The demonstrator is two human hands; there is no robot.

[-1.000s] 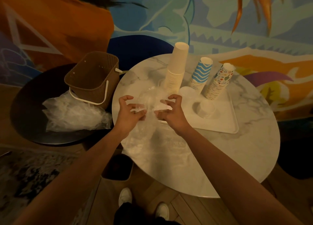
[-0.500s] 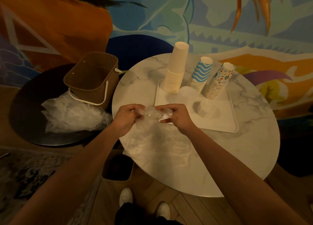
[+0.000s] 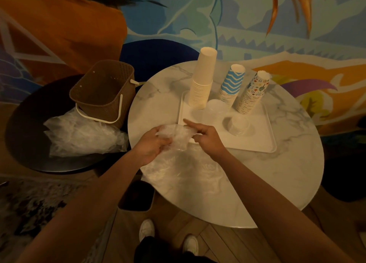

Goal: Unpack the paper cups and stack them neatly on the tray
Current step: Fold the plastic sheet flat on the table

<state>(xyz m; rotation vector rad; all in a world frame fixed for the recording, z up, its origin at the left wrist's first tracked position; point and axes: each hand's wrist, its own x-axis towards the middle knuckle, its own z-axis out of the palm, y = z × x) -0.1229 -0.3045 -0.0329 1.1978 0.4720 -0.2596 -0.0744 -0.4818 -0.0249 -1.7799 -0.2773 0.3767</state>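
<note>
A white tray (image 3: 257, 144) lies on the round marble table (image 3: 277, 173). On it stand a tall plain cream cup stack (image 3: 202, 84), a blue zigzag stack (image 3: 231, 84), a patterned stack (image 3: 253, 92), a low clear cup stack (image 3: 238, 125) and another clear stack (image 3: 214, 108). Just in front of the tray's left corner, my left hand (image 3: 152, 144) and my right hand (image 3: 208, 138) hold a crumpled clear plastic wrapper (image 3: 176, 134) between them. My right index finger sticks out straight to the left; the other fingers curl at the wrapper.
A brown woven basket (image 3: 105, 92) with a white handle sits on a dark round side table (image 3: 29, 134), with crumpled clear plastic (image 3: 83, 136) beside it. A dark bin (image 3: 136, 197) stands on the floor under the table's near-left edge.
The wrapper was spread open between raised hands, then bunched up as the hands came together. Now it is a tight wad and my right index finger has straightened.
</note>
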